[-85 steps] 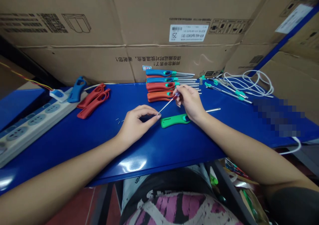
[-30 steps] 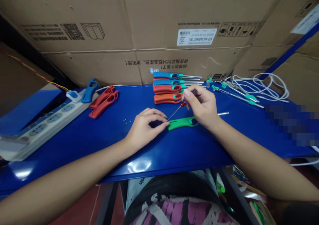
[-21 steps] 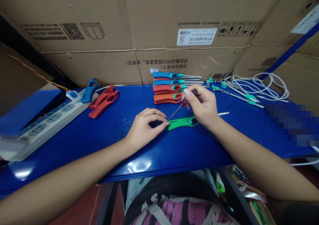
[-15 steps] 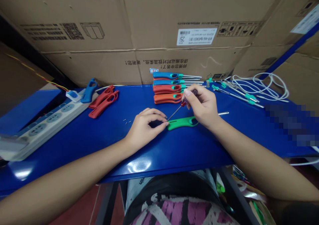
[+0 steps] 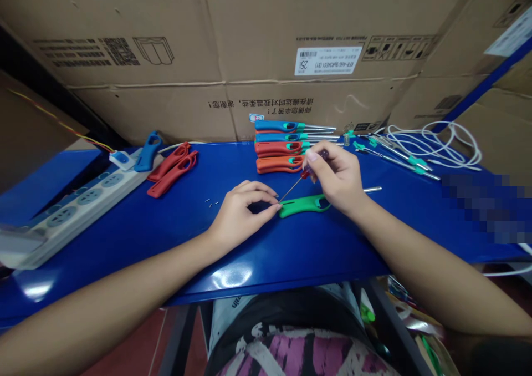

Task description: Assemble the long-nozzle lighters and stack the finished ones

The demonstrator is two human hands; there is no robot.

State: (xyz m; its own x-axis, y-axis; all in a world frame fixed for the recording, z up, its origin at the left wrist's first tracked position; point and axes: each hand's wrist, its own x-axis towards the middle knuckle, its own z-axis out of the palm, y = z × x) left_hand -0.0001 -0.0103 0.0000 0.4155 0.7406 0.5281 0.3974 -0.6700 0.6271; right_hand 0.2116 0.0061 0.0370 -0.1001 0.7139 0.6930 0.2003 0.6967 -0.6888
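Observation:
A green lighter (image 5: 304,204) with a long metal tube lies on the blue table, partly under my right hand (image 5: 338,176). That hand is closed round the dark red handle of a screwdriver (image 5: 291,188), whose thin shaft slants down to the left. At the shaft's tip, by the lighter's left end, the thumb and fingertips of my left hand (image 5: 243,212) are pinched together. What they pinch is too small to make out. Several tiny metal pins or screws (image 5: 214,204) lie just left of my left hand.
Behind my hands is a stack of blue, red and orange lighters (image 5: 276,148). A power strip (image 5: 78,204) runs along the left, beside red handle shells (image 5: 174,173) and a blue shell (image 5: 148,152). Metal tubes with green parts (image 5: 409,162) and a white cable (image 5: 457,143) lie right. A cardboard wall (image 5: 249,49) closes the back.

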